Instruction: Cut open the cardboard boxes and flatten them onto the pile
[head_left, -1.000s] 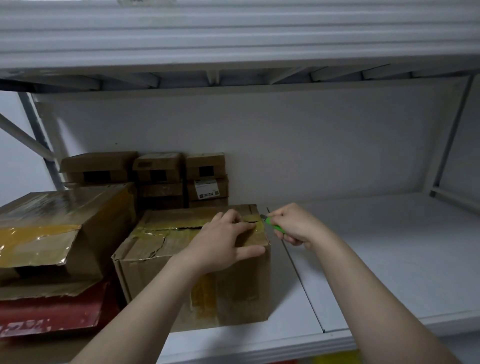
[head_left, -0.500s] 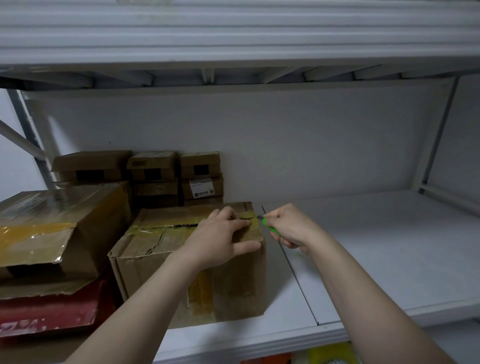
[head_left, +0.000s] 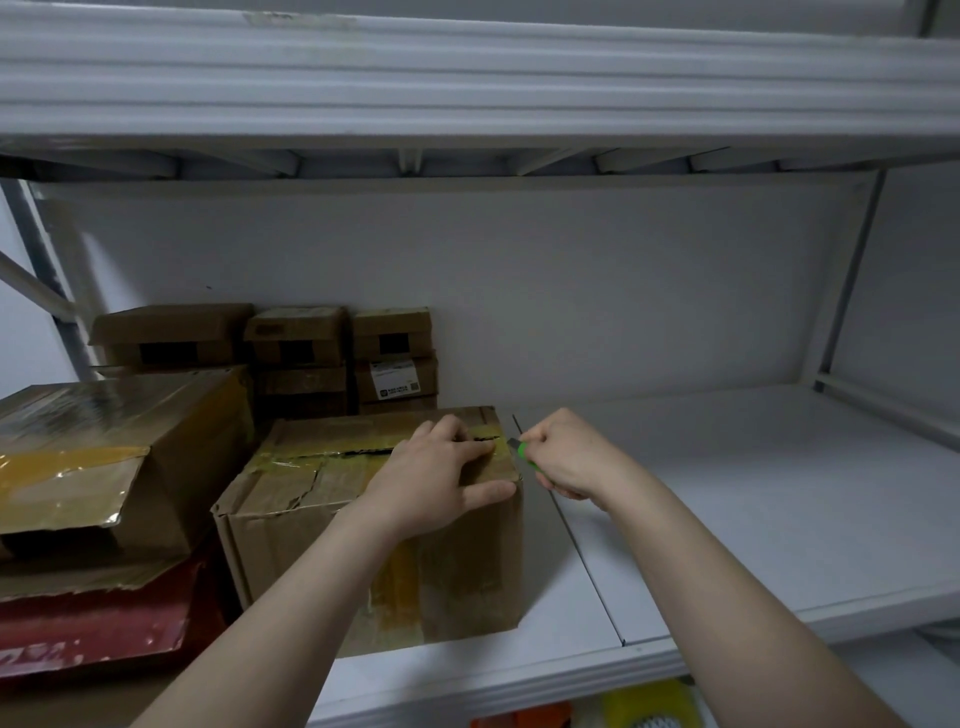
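left hand (head_left: 441, 483) flat atop box (head_left: 363, 545), right hand (head_left: 566, 457) gripping cutter (head_left: 522, 453) beside

Curled fingers of the right hand (head_left: 569, 457) hide most of the green knife (head_left: 525, 456). Fingers of the left hand (head_left: 441, 480) cover part of the slit in the box (head_left: 311, 525). Behind them, the label (head_left: 395, 381) is too small to read.

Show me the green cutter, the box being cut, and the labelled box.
green cutter (head_left: 529, 460), head view, its green handle.
box being cut (head_left: 467, 571), head view, front face.
labelled box (head_left: 394, 381), head view, white label.
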